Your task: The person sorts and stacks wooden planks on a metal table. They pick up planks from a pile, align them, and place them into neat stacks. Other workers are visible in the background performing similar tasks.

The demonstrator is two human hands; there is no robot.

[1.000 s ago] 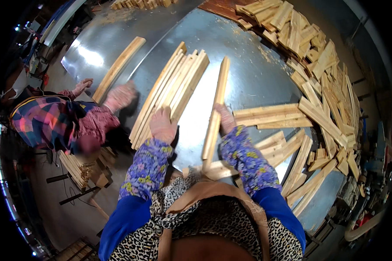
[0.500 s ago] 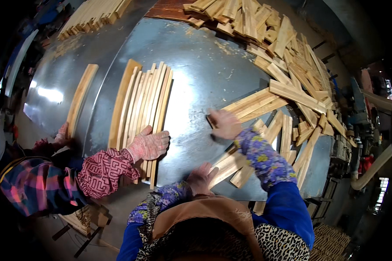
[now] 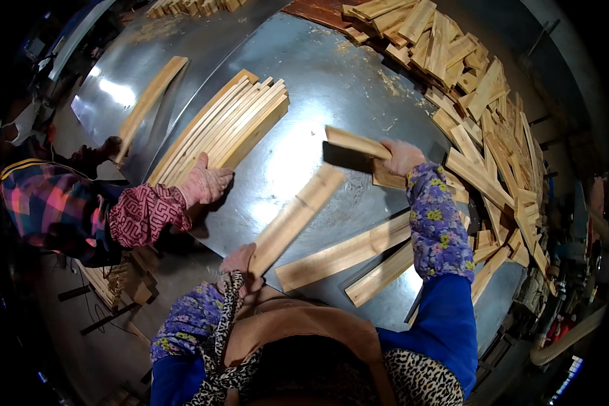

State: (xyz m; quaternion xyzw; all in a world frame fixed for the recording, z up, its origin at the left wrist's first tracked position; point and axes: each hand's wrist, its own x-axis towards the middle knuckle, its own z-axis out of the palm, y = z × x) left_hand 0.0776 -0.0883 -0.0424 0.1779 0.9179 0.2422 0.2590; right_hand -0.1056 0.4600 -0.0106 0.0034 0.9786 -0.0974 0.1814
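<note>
At the metal table, the left hand is closed round the near-left end of a plank slanting far and right, while the farther right hand clasps the right end of a board reaching left.

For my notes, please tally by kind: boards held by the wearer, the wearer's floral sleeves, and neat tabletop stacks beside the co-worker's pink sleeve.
Held boards: 2 (left board, right board)
Floral sleeves: 2 (left sleeve, right sleeve)
Neat stack: 1
Total: 5

labels or signs — none readable
</note>
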